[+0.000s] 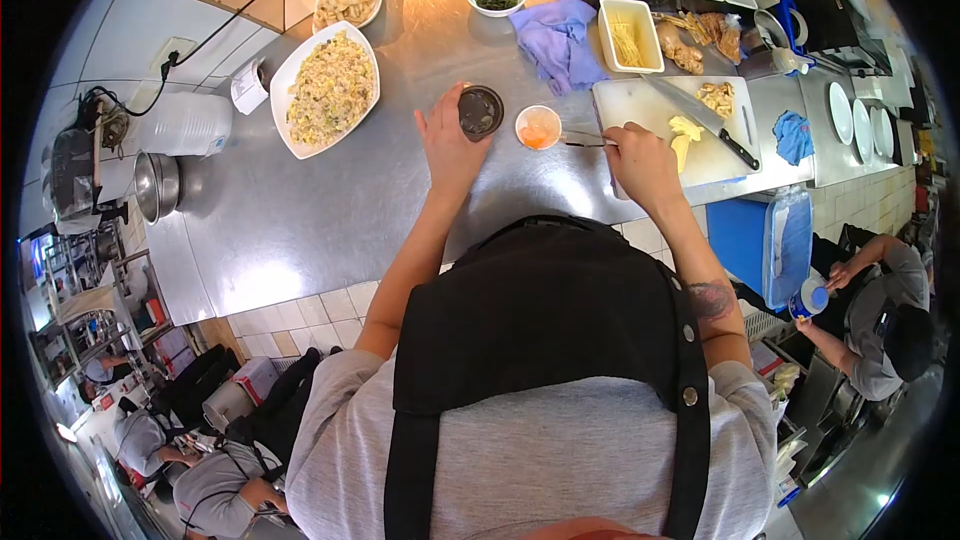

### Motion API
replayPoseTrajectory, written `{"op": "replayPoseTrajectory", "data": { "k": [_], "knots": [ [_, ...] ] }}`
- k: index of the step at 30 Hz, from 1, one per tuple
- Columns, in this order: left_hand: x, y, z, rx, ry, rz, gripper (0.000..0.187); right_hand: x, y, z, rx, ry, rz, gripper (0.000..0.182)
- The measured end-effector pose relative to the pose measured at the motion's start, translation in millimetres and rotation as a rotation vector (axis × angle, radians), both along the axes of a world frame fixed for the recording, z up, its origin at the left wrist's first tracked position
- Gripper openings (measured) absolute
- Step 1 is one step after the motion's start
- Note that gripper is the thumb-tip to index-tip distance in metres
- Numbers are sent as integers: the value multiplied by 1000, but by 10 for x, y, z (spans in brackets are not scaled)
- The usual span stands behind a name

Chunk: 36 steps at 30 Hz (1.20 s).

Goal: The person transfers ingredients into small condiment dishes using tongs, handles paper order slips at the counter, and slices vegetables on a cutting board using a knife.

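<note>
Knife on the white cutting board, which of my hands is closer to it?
Right. Your right hand is just left of the knife, over the cutting board, pinching a thin utensil. Your left hand is farther left, at the dark cup.

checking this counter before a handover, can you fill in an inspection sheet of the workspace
surface: steel counter, shiny, with bright glare
job's things: small white cup with orange contents; dark round container; thin utensil, its far end at the cup
clutter: white dish of diced food; purple cloth; cutting board with knife and cut food; blue cloth
grippers: bare hands; left hand holds the dark round container, right hand the thin utensil
cables: black cable plugged into wall socket
surroundings: co-worker at right with blue-lidded container; more people lower left
</note>
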<state>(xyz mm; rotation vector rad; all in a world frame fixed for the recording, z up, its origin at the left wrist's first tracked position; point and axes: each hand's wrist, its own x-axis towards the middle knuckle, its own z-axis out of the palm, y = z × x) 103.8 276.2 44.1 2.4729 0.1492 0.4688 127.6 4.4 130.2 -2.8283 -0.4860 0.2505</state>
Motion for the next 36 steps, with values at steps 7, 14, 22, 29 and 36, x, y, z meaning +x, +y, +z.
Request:
{"op": "replayPoseTrajectory", "data": {
  "k": [7, 14, 22, 29, 36],
  "knots": [
    [-45, -18, -37, -6, 15, -14, 85, 135, -78, -281, -4, 42, -8, 17],
    [-65, -25, 18, -47, -5, 2, 81, 96, -50, 88, 104, 17, -26, 15],
    [-78, -15, -9, -44, 22, 4, 82, 116, 273, -85, 66, -62, 20, 14],
    [-102, 30, -2, -44, 3, 35, 81, 54, 231, 139, 36, -97, 120, 11],
    [-90, 6, -22, -61, 42, 4, 85, 81, 177, -160, -49, -247, 322, 6]
  ]
}}
